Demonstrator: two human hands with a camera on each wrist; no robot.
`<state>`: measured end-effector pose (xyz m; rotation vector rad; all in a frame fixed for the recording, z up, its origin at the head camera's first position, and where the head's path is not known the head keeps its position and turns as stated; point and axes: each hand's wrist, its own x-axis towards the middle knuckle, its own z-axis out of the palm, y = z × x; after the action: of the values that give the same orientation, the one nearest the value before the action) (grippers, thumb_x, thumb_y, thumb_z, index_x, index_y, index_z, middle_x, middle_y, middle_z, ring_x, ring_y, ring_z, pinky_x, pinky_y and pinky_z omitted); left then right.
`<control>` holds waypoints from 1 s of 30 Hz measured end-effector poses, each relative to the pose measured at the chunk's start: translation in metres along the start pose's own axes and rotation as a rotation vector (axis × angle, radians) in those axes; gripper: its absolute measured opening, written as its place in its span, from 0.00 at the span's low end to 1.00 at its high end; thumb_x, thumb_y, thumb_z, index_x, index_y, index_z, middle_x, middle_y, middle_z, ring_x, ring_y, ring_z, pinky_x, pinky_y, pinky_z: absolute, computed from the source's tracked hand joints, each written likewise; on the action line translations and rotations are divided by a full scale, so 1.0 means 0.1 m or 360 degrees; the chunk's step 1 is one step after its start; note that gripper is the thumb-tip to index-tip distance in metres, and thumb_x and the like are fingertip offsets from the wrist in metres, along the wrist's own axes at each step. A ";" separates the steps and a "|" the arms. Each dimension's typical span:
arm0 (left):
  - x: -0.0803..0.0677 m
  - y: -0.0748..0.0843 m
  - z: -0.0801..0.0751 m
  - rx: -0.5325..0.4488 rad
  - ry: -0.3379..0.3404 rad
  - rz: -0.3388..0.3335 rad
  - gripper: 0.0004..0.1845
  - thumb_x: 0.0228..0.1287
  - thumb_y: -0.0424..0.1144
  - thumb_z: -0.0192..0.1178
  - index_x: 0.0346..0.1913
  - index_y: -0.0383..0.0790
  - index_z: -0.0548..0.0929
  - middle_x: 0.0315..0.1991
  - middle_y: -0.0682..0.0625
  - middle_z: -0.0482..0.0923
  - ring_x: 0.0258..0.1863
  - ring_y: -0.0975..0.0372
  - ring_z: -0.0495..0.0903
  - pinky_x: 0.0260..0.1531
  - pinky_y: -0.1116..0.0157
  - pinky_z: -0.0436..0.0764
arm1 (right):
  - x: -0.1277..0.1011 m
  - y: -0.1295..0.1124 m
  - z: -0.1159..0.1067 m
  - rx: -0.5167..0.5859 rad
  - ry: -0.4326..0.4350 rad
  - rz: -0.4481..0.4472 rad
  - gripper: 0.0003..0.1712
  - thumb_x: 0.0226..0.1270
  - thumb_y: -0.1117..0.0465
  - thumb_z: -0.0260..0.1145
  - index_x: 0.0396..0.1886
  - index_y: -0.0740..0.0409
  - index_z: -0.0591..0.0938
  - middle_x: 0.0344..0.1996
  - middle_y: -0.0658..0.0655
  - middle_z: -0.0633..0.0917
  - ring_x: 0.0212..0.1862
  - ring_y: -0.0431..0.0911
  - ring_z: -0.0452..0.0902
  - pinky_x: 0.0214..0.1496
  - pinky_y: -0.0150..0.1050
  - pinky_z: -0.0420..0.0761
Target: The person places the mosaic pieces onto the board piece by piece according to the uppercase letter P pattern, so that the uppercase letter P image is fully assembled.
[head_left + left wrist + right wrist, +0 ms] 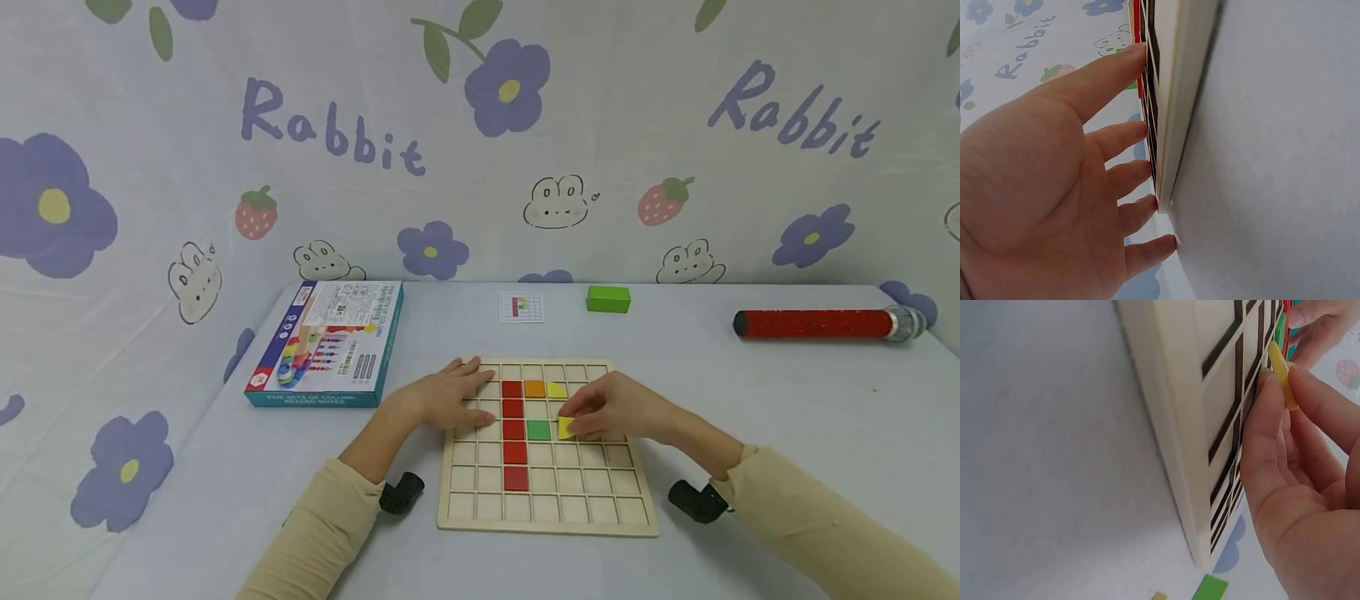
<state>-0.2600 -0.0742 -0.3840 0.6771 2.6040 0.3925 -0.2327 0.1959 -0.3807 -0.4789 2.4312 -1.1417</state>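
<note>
A wooden grid board lies on the table with a column of several red tiles in it. To the right of the red column are an orange tile, a yellow tile and, lower down, a green tile. My right hand pinches another yellow tile between thumb and fingers, tilted over the cell right of the green one. My left hand rests on the board's left side with fingers spread; in the left wrist view its fingertips lie along the grid.
Behind the board are a small printed card with a coloured grid pattern and a green block. A boxed set lies at the back left. At the back right is a red cylinder with a silvery end.
</note>
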 end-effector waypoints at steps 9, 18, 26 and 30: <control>-0.01 0.00 0.00 -0.0007 0.0005 0.0008 0.39 0.66 0.55 0.57 0.75 0.48 0.56 0.76 0.48 0.43 0.74 0.52 0.39 0.67 0.49 0.51 | 0.03 -0.03 0.04 0.0056 0.0006 0.0043 0.10 0.61 0.65 0.68 0.41 0.65 0.86 0.35 0.54 0.85 0.32 0.42 0.77 0.38 0.35 0.80; 0.00 -0.01 0.01 0.0000 -0.0012 0.0005 0.39 0.66 0.56 0.57 0.75 0.48 0.55 0.76 0.48 0.42 0.74 0.51 0.39 0.67 0.49 0.51 | 0.01 -0.04 0.06 0.0038 0.0061 0.0047 0.10 0.61 0.65 0.69 0.42 0.65 0.86 0.40 0.55 0.85 0.39 0.44 0.78 0.42 0.36 0.78; 0.00 -0.01 0.00 0.0023 -0.0008 0.0012 0.39 0.66 0.56 0.56 0.75 0.49 0.55 0.76 0.48 0.42 0.74 0.52 0.39 0.68 0.50 0.51 | 0.01 -0.04 0.07 0.0106 0.0105 0.0142 0.15 0.62 0.65 0.67 0.48 0.64 0.83 0.42 0.56 0.83 0.35 0.44 0.77 0.39 0.35 0.81; 0.00 -0.01 0.00 0.0028 -0.0011 0.0010 0.39 0.66 0.56 0.56 0.75 0.49 0.55 0.76 0.49 0.42 0.74 0.52 0.38 0.68 0.50 0.51 | 0.01 -0.03 0.08 0.0147 0.0098 0.0139 0.14 0.63 0.66 0.67 0.48 0.65 0.83 0.39 0.55 0.84 0.33 0.44 0.78 0.38 0.36 0.81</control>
<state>-0.2601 -0.0752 -0.3846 0.6919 2.6020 0.3688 -0.2287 0.1886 -0.3835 -0.3105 2.4130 -1.2415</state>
